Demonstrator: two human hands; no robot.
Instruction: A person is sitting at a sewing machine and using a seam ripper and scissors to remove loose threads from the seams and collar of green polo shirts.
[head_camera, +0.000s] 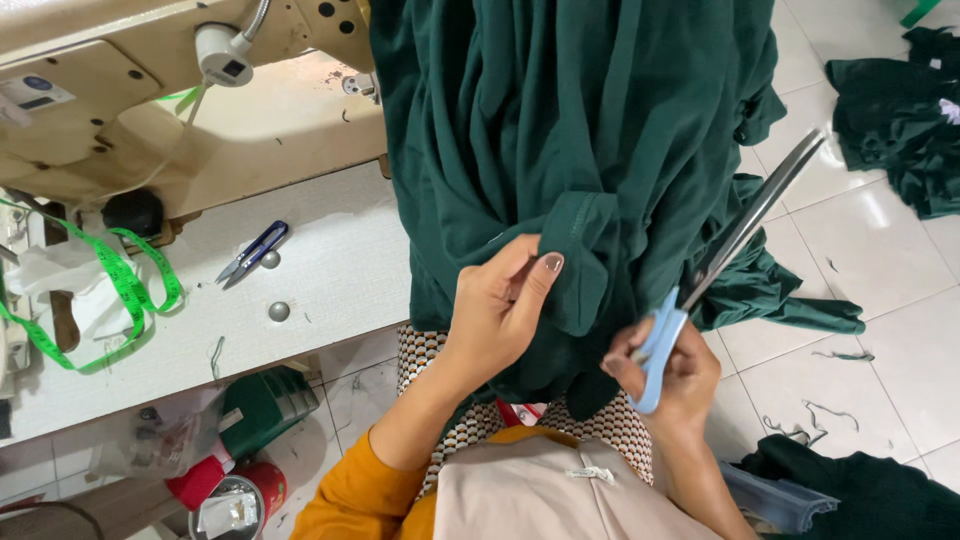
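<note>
Dark green garment (580, 130), draped from sewing machine (150, 110) down over lap; folded hem pinched by left hand (500, 310), thumb on top. Blue-handled scissors (720, 260), gripped in closed right hand (670, 375), blades shut, pointing up-right beside cloth. On white surface (330, 280): thread snips (252, 252), green tape measure (110, 290).

white sewing table (330, 270) at left, carrying a cream sewing machine (150, 110). lying on the tabletop: small blue thread snips (253, 252), just beside a round metal stud (270, 259); a second stud (279, 311) nearer the front edge; bright green measuring tape (120, 280) looped at the far left. pale tiled floor (880, 260) at right, strewn with dark green fabric heaps (900, 110) and thread scraps (820, 415).
</note>
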